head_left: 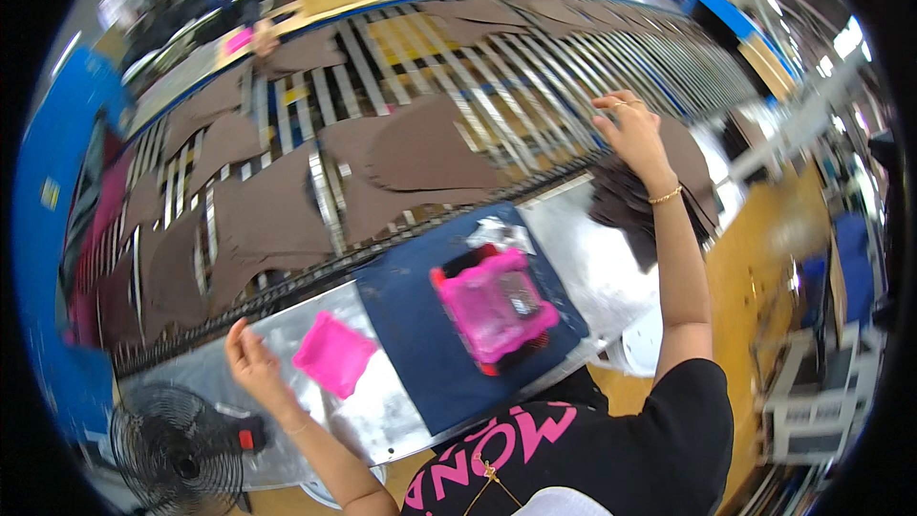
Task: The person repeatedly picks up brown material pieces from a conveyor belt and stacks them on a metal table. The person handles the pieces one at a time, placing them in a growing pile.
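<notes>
Nr side: shiny metal bench [583, 239], w/ dk blue mat [401, 325] flat across middle. On mat: bright pink box-like tray [468, 311] w/ red corners, plus crumpled silvery bit [501, 234] nr far edge. L of mat, straight on metal: pink squarish pc [334, 354]. To R: pile of dk brown pcs [616, 196]. Just beyond, alongside: slatted conveyor [564, 105] w/ flat brown cut pcs [430, 148] spread over slats, some overlapping.

1 tray [499, 333] on mat [411, 349] — stack [621, 201] right, fan [177, 444] left, conveyor [537, 96] behind.
</notes>
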Available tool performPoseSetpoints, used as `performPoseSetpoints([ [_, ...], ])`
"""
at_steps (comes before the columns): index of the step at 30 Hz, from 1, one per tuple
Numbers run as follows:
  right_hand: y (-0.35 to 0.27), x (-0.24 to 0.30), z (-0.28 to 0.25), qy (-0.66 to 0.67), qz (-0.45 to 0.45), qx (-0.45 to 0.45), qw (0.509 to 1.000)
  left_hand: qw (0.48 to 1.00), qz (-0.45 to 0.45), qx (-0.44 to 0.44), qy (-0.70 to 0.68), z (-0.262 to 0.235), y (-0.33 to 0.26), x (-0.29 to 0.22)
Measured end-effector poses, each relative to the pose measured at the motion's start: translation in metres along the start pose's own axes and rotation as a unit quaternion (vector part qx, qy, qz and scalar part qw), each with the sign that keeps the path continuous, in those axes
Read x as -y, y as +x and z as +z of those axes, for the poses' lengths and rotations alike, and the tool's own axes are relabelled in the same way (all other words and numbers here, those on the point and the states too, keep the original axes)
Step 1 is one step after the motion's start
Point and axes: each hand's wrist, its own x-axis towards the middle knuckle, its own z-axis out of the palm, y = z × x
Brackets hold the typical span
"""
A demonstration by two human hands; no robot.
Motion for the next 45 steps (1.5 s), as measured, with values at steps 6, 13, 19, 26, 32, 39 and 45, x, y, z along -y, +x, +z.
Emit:
performPoseSetpoints([
  [6,-0.132,-0.216,-0.034,-0.133,0.382,0.022,0.914,0.999,0.038,-0.003,0.011,0.012,-0.015,-0.019],
  [13,-0.156,-0.233,-0.017,-0.059,0.43,0.049,0.9,0.997,0.073,-0.003,0.024,0.056,-0.046,-0.054],
  [19,-0.14,-0.236,-0.019,-0.084,0.443,0.068,0.89,0.993,0.099,0.053,0.048,0.074,-0.06,-0.062],
  [26,-0.11,-0.177,-0.056,0.006,0.38,0.041,0.924,0.984,0.094,0.124,0.089,0.113,-0.082,-0.08],
  [32,-0.086,-0.066,-0.098,0.317,0.241,-0.19,0.897,0.932,0.121,0.313,0.138,0.175,-0.103,-0.106],
  [39,-0.086,0.056,-0.044,0.573,0.039,-0.157,0.804,0.928,-0.025,0.373,0.003,0.176,-0.096,-0.135],
  [45,-0.098,0.088,-0.013,0.56,-0.12,0.103,0.813,0.969,0.086,0.218,0.075,0.085,-0.077,-0.151],
])
